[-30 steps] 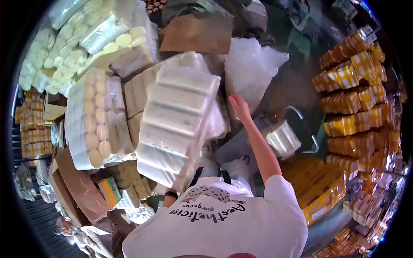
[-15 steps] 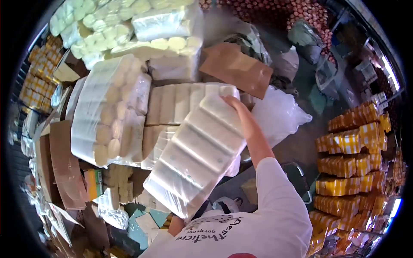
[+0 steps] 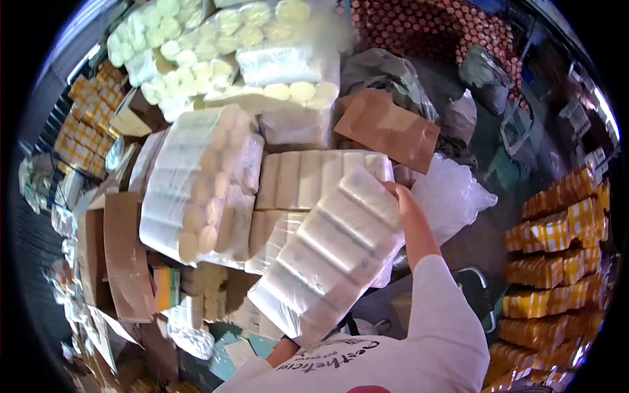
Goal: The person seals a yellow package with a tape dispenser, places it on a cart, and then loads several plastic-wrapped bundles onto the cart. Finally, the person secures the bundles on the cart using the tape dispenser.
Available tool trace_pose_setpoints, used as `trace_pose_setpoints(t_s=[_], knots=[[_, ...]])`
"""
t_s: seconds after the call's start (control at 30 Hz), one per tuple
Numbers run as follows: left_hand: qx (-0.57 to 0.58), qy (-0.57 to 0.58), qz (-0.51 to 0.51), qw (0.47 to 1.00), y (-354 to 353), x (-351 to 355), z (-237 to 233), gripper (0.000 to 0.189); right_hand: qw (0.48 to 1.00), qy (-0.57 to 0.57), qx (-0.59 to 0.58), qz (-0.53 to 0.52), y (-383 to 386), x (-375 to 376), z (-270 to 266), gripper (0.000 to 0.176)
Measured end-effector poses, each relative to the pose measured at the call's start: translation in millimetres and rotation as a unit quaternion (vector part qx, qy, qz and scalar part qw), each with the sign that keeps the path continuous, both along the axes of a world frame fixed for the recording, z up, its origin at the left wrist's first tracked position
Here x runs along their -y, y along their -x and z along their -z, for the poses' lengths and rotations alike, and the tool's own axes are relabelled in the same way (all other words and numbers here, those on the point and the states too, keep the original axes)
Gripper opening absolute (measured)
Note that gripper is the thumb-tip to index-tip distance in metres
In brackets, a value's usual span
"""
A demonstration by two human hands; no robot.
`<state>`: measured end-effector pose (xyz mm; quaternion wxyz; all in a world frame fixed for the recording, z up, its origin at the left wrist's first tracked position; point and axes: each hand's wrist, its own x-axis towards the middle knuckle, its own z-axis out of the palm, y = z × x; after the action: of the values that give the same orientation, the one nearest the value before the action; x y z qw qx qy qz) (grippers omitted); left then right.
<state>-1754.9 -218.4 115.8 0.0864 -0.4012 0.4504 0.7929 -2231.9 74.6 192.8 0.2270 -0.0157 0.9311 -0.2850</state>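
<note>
Plastic-wrapped, the pack (image 3: 331, 252) now has my previously free right hand (image 3: 396, 192) gripping its far end, likely steadying it; my hidden left hand's grip I can't tell.

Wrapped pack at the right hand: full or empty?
Full, it seems: parallel ridges bulge across the wrapped pack. What exactly is inside, I can't tell.

My shirt (image 3: 452, 321) is white, black-lettered; my pack (image 3: 337, 245) creamy; at one o'clock brown cardboard (image 3: 390, 131), at three yellow-and-white bundles (image 3: 547, 234).
</note>
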Motion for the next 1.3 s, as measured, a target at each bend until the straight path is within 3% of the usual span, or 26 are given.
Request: trace_pose_setpoints(t_s=[0.13,0.3,0.57,0.73,0.87,1.1,1.13,1.2,1.3], knots=[[-0.016,0.035,0.021,0.999,23,7,-5,0.078,0.987,0.100,-0.106,0.066,-24,-15,-10,0.070],[-0.064,0.158,0.031,0.985,53,30,-35,0.078,0.931,0.247,-0.209,0.170,-124,-53,-21,0.071],[-0.158,0.401,0.032,0.902,144,106,-127,0.079,0.934,0.251,-0.092,0.238,-253,-61,29,0.071],[-0.108,0.436,0.166,0.878,220,141,-160,0.079,0.953,0.227,-0.045,0.198,-242,-26,42,0.071],[-0.062,0.374,0.289,0.879,254,148,-166,0.079,0.963,0.208,-0.023,0.172,-225,-5,46,0.071],[-0.043,0.250,0.310,0.916,258,142,-161,0.080,0.965,0.199,-0.009,0.169,-216,0,46,0.071],[-0.045,0.273,0.309,0.910,254,141,-160,0.080,0.965,0.200,-0.008,0.171,-217,-3,49,0.071],[-0.080,0.440,0.333,0.830,246,137,-163,0.084,0.961,0.210,-0.007,0.178,-219,-9,52,0.071],[-0.014,0.447,0.334,0.830,238,126,-195,0.085,0.952,0.227,-0.001,0.205,-235,-32,59,0.071]])
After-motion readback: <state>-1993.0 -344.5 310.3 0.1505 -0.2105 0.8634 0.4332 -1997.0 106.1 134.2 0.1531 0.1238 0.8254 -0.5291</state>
